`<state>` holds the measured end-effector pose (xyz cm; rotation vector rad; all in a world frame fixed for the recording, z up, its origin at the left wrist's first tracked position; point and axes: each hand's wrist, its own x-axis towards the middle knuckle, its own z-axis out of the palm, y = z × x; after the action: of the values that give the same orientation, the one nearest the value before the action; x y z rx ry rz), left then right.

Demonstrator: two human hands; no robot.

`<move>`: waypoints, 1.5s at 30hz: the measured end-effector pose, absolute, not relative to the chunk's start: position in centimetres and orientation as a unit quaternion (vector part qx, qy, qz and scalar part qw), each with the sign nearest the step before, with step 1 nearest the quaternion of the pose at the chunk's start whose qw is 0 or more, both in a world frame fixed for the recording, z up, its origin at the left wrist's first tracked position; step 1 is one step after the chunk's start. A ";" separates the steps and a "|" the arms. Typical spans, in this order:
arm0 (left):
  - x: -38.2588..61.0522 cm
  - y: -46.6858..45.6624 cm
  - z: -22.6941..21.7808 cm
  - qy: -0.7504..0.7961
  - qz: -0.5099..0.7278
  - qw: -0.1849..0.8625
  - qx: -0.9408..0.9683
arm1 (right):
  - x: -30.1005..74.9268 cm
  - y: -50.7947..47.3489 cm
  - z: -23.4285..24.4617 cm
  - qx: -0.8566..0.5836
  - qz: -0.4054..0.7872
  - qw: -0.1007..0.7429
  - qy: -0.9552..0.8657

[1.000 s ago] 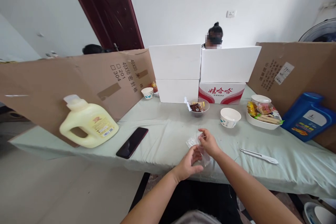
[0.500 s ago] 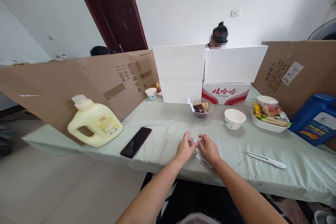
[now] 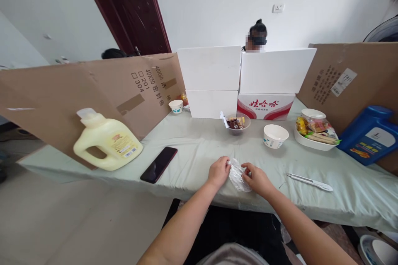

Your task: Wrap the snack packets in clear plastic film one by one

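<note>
A crumpled sheet of clear plastic film (image 3: 239, 179) lies between my hands near the front edge of the table; whether it is a bag or a glove I cannot tell. My left hand (image 3: 219, 171) is closed and pinches its upper left corner. At the film's right side is my right hand (image 3: 257, 179), with curled fingers and the thumb and fingertips at its edge. Beyond them stand a white paper bowl (image 3: 275, 137) and a clear bowl (image 3: 244, 126) of wrapped snacks. To the right lies a white, slim utility knife (image 3: 309, 181).
On the left are a black phone (image 3: 159, 165) and a pale yellow jug (image 3: 108, 143). A white tray of snacks (image 3: 317, 144) and a blue jug (image 3: 370, 134) stand right. White boxes (image 3: 211, 70) and cardboard panels (image 3: 102, 95) wall the table. A person sits behind the boxes.
My hands have moved slightly apart, the right one shifting to the right. The plastic film between them is spread wider and shows more of its surface. The camera view has shifted slightly.
</note>
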<state>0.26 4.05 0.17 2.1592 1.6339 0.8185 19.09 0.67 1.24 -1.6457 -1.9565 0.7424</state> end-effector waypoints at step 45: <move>-0.5 4.4 0.4 0.412 0.274 0.186 0.848 | 17.6 2.5 3.5 -0.475 0.126 0.120 -0.863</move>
<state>-0.48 4.39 0.37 2.3890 1.1611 0.7729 17.62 2.51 3.51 -1.3873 -2.5213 0.3671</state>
